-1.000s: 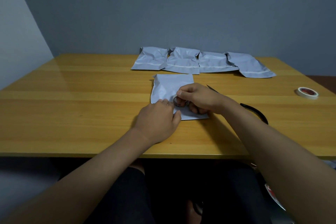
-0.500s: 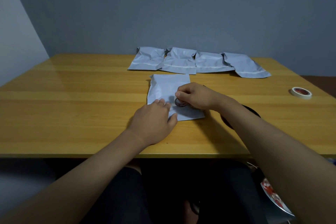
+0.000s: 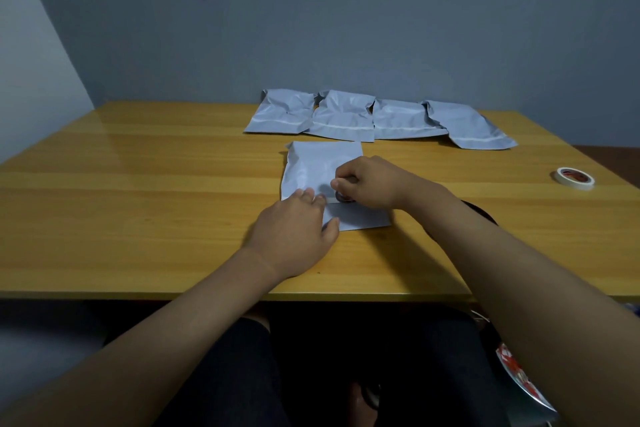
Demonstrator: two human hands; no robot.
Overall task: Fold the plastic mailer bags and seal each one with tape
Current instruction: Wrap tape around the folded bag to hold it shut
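Mailer bag (image 3: 318,170) lies flat at table (image 3: 138,184) centre, near edge folded over. Left hand (image 3: 294,236) rests on fold, fingers fairly straight, pinning it down so flap cannot spring back. Right hand (image 3: 367,184) curled, pinching small tape roll (image 3: 343,197) against bag (likely laying strip across fold). Four other bags (image 3: 377,118) in row behind; spare tape roll (image 3: 575,178) far right, out of way.

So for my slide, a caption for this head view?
Left hand steadies a folded mailer while right hand applies tape from a small roll.
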